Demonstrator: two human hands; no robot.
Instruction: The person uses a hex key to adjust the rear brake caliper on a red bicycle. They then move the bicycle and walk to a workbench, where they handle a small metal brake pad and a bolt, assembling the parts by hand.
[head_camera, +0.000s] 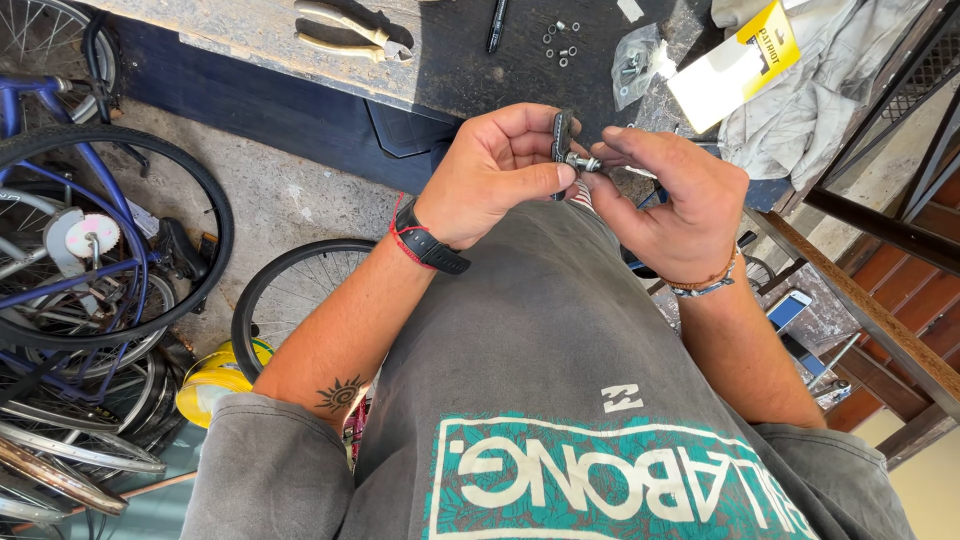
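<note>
So the left hand (497, 170) is pinching a black brake pad (562, 138) upright, thumb and fingers clamped on it, right over the desk (250, 40) edge. The right hand (665, 200) is closing its fingertips on the small metal nut and washer (584, 162) sitting on the pad's threaded stud. Looks like the hardware is getting spun along the stud. Next move probably needs a steady twist without dropping those tiny bits. More loose washers (560, 45) and pliers (350, 30) are lying further up.
</note>
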